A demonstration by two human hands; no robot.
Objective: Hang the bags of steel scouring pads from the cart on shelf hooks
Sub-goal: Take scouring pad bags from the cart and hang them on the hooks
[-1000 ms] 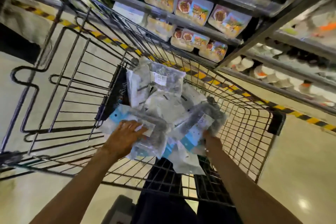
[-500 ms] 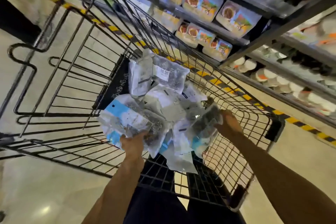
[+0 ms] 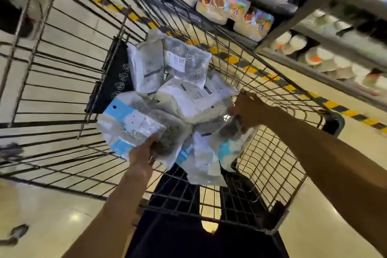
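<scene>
Several clear bags of grey steel scouring pads (image 3: 184,94) lie heaped in the wire cart (image 3: 62,81). My left hand (image 3: 142,156) grips the lower edge of a bag with a blue-and-white header card (image 3: 129,123) and holds it raised over the pile. My right hand (image 3: 248,111) grips another bag of pads (image 3: 228,140), which hangs down from it near the cart's right wall. The view is blurred by motion.
Shelves with packaged goods (image 3: 234,4) and white bowls (image 3: 318,58) run along the upper right. A yellow-and-black floor stripe (image 3: 335,104) edges the shelving. The cart's mesh walls surround both hands. A black cloth (image 3: 114,81) lies against the cart's inner wall.
Both hands have taken hold of bags and lifted them. The right hand moved up and to the right with its bag; the left hand slid under its bag's lower edge.
</scene>
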